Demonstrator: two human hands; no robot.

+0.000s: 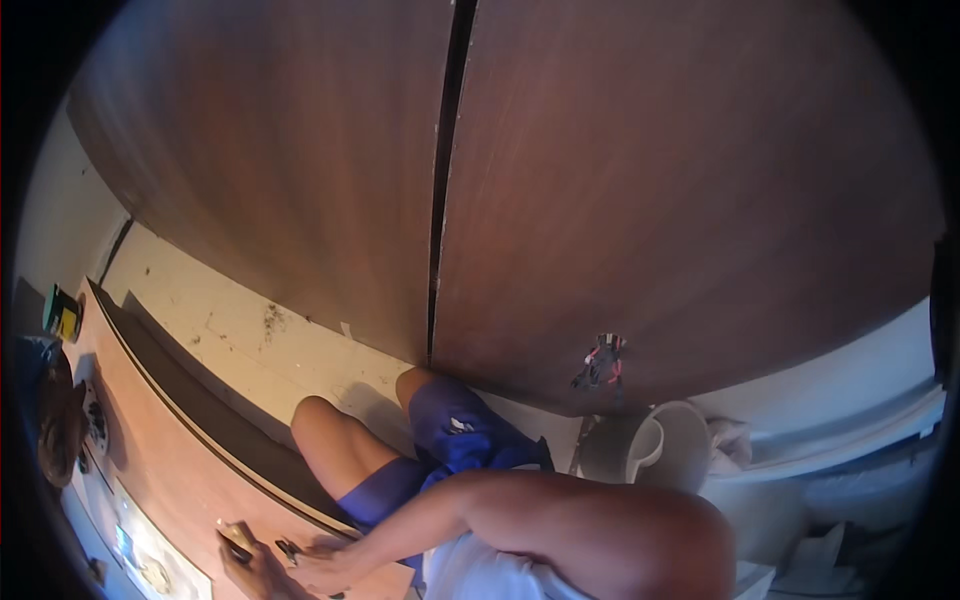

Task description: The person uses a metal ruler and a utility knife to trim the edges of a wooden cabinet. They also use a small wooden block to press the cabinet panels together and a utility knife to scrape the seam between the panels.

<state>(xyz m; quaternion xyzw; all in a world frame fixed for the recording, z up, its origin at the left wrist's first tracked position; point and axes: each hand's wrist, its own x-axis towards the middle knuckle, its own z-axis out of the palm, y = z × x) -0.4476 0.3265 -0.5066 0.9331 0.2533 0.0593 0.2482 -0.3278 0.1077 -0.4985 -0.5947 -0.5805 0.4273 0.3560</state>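
Note:
My left hand [258, 578] is at the lower edge, over a light wooden tabletop [190, 440]. Its fingers are closed round a small tan and dark object [238, 543] whose kind I cannot make out. Close beside it on the right is my right hand [322, 572], reaching across from the right. At its fingertips is a small dark piece [288, 550], too small to name; whether the fingers grip it or only touch it does not show clearly. A brightly lit pale sheet [165, 555] lies on the tabletop left of my hands.
A green and yellow container [63, 313] and a brown object [60, 430] sit at the tabletop's far left. Tall brown door panels [650, 180] stand ahead, with a bundle of dark and red cords [603, 362] hanging there. A pale bucket [685, 440] is on the right.

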